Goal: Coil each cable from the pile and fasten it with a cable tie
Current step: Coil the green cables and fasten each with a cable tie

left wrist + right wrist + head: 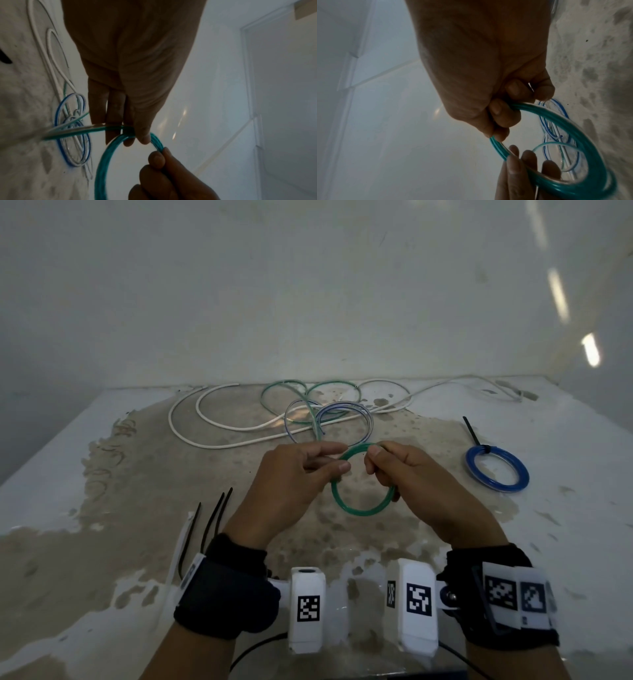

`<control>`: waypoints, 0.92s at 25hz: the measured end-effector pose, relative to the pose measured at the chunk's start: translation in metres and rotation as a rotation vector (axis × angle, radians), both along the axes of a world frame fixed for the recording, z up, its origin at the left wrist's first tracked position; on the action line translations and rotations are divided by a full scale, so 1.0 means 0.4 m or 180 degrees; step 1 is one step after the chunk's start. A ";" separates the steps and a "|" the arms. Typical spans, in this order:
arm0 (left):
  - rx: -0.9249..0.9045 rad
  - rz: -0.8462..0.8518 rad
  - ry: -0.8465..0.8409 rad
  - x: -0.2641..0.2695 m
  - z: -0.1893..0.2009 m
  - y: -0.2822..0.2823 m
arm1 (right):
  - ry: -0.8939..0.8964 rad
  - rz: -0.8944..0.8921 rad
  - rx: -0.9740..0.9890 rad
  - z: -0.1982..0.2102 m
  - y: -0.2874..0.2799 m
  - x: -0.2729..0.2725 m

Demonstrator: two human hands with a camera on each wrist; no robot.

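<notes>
A green cable coil (359,510) hangs just above the table centre, held between both hands. My left hand (342,457) pinches its upper left between thumb and fingers (144,139). My right hand (371,462) grips the upper right with curled fingers (501,119). A loose green strand (317,422) runs from the coil back to the cable pile (329,412). That pile holds white, green and blue-white cables. In the wrist views the green coil (102,162) (590,155) shows several turns lying together.
A blue coil (496,470) fastened with a black cable tie lies at the right. Several black cable ties (212,518) lie near my left wrist. A long white cable (205,436) loops across the back of the worn table (102,474), which ends at a wall.
</notes>
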State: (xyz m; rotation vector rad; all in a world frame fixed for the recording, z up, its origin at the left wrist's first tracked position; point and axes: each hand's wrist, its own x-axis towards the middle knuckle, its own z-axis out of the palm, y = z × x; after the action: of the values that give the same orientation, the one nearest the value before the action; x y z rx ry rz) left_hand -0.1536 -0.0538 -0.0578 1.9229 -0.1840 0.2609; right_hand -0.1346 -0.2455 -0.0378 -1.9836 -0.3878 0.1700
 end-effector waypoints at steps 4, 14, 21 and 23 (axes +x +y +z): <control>-0.0460 -0.0341 0.0477 -0.007 0.001 0.008 | 0.0090 0.0184 0.0018 0.009 -0.002 -0.007; -0.1282 -0.0479 0.1273 -0.040 0.028 0.020 | -0.0051 -0.0017 0.0237 0.000 0.019 -0.013; -0.1580 -0.0234 0.1095 -0.040 0.004 0.011 | 0.0227 -0.0120 0.0716 -0.013 0.040 -0.025; -0.2156 0.0155 0.0783 -0.030 0.006 0.012 | 0.0469 -0.0408 0.0974 -0.015 0.045 -0.023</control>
State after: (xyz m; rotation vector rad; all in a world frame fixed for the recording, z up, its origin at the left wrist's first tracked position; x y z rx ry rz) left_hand -0.1657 -0.0489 -0.0552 1.2702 0.1085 0.0956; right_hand -0.1438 -0.2275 -0.0440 -1.6762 -0.1783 0.1639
